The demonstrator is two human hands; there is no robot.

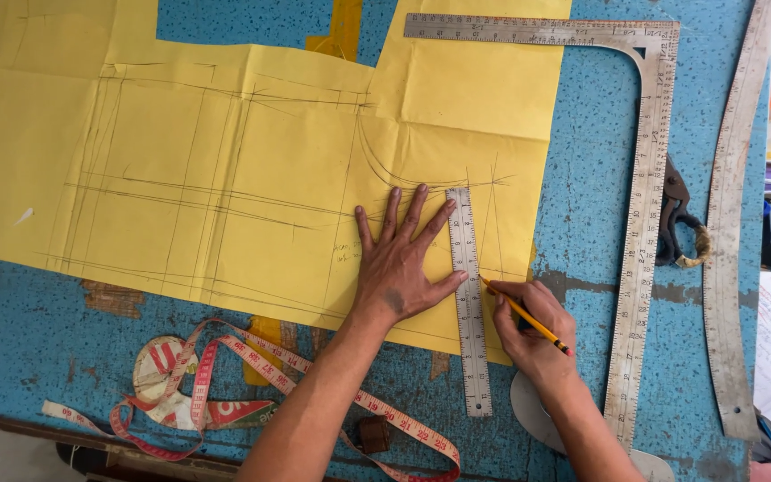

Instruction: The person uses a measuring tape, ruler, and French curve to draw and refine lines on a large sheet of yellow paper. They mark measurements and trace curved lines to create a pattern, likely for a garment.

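— Left hand?

— My left hand lies flat, fingers spread wide, gripping nothing, pressing the yellow paper pattern; thumb against the short steel ruler, which runs near to far across the paper's right edge.

— Right?

— My right hand is pinched shut around a yellow pencil, tip at the ruler's right side, seemingly touching paper; too small to be sure.

— Around?

— Tape measure near left; L-square, scissors right, on the blue table.
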